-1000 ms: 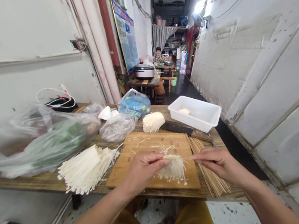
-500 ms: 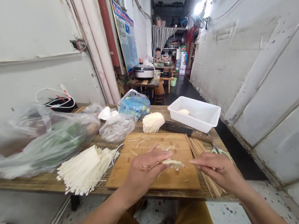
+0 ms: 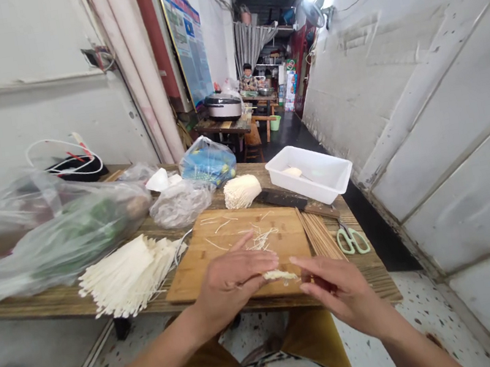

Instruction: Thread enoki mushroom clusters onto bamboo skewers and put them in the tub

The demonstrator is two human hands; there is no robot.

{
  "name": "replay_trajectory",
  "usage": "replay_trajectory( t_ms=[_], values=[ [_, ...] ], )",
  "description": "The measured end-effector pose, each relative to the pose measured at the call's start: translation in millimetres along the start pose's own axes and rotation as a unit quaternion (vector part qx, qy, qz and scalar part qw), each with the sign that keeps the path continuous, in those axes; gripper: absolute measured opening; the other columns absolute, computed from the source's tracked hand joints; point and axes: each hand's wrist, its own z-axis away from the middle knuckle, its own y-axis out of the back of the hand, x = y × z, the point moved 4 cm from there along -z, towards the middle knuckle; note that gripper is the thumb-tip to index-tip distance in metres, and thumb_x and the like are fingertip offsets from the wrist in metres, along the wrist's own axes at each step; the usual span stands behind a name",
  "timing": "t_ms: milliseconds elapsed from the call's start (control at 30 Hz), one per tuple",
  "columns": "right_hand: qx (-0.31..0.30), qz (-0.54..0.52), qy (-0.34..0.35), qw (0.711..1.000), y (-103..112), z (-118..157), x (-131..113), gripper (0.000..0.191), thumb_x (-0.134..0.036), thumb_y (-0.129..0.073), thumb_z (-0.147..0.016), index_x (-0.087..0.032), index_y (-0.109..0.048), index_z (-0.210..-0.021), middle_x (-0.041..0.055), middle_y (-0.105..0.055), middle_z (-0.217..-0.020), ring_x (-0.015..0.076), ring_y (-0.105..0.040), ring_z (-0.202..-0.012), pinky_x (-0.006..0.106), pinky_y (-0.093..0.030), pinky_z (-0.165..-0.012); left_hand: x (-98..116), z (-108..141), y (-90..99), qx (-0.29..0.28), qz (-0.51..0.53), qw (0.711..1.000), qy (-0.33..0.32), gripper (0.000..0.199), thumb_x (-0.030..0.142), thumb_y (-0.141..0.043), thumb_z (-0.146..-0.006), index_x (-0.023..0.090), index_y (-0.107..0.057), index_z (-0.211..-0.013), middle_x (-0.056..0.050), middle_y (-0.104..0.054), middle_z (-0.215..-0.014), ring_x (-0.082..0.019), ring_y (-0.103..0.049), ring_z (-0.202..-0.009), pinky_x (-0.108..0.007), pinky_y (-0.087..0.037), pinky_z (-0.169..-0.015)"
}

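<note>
Left fingers pinch a small mushroom bundle (image 3: 280,275) low over the cutting board (image 3: 189,276).
The left hand (image 3: 228,282) has thumb and fingers clamped on one end; the right hand (image 3: 338,283) holds thumb and forefinger parted by the other, contact unclear. Beyond the board's far right corner, a white tray (image 3: 341,179) contains a pale piece (image 3: 292,171); left of the board, a clear bag (image 3: 51,251) holds something green.

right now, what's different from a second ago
The right hand moved left, closer to the left hand and the small mushroom bunch, uncovering the scissors. The bunch, fanned downward earlier, now shows as a narrow strip. The left hand still holds it; I can't tell whether the right hand holds anything. Cutting board and white tray stayed put.
</note>
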Motion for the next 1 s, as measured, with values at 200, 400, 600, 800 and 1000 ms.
replay_trajectory(
  t_ms=[200, 400, 600, 800, 1000],
  values=[
    [0.023, -0.053, -0.114, 0.992, -15, -2, 10, 0.027, -0.021, -0.050, -0.091, -0.021, -0.067, -0.112, 0.0049, -0.072, -0.091, 0.0148, -0.066, -0.080, 0.023, -0.050, -0.073, -20, 6, -9.7, -0.010, 0.058, 0.980, 0.191, 0.011, 0.029, -0.069, -0.073, 0.026, -0.077, -0.080, 0.002, -0.076, -0.087, -0.020, -0.070, -0.087, -0.042, -0.038, -0.106],
    [0.016, -0.077, -0.167, 0.983, -24, -7, 15, 0.027, -0.028, -0.051, -0.091, -0.019, -0.069, -0.108, 0.0036, -0.071, -0.081, 0.0138, -0.063, -0.069, 0.023, -0.049, -0.064, -24, 7, -3.9, 0.006, 0.120, 0.959, 0.256, 0.018, 0.028, -0.070, -0.070, 0.024, -0.077, -0.086, -0.001, -0.076, -0.091, -0.020, -0.069, -0.086, -0.027, -0.052, -0.080],
    [0.003, -0.060, -0.177, 0.982, -22, -3, 20, 0.024, -0.028, -0.052, -0.090, -0.017, -0.071, -0.100, 0.0040, -0.071, -0.078, 0.0136, -0.062, -0.067, 0.022, -0.047, -0.061, -32, 11, 1.2, 0.029, 0.128, 0.949, 0.288, 0.019, 0.035, -0.069, -0.072, 0.022, -0.077, -0.083, -0.002, -0.077, -0.086, -0.020, -0.069, -0.080, -0.026, -0.052, -0.072],
    [-0.002, -0.039, -0.143, 0.989, -16, -2, 16, 0.023, -0.027, -0.050, -0.092, -0.020, -0.072, -0.092, 0.0035, -0.070, -0.077, 0.0138, -0.062, -0.068, 0.022, -0.046, -0.063, -33, 10, -4.7, -0.012, 0.153, 0.943, 0.295, 0.020, 0.036, -0.070, -0.070, 0.022, -0.077, -0.083, -0.002, -0.077, -0.086, -0.021, -0.069, -0.080, -0.029, -0.052, -0.074],
    [-0.005, -0.028, -0.134, 0.991, -17, -5, 14, 0.023, -0.025, -0.051, -0.091, -0.018, -0.073, -0.088, 0.0022, -0.067, -0.068, 0.0127, -0.059, -0.061, 0.021, -0.044, -0.057, -32, 8, -6.4, -0.015, 0.176, 0.936, 0.305, 0.017, 0.034, -0.072, -0.068, 0.022, -0.077, -0.081, -0.002, -0.076, -0.088, -0.023, -0.068, -0.091, -0.032, -0.052, -0.081]
  ],
)
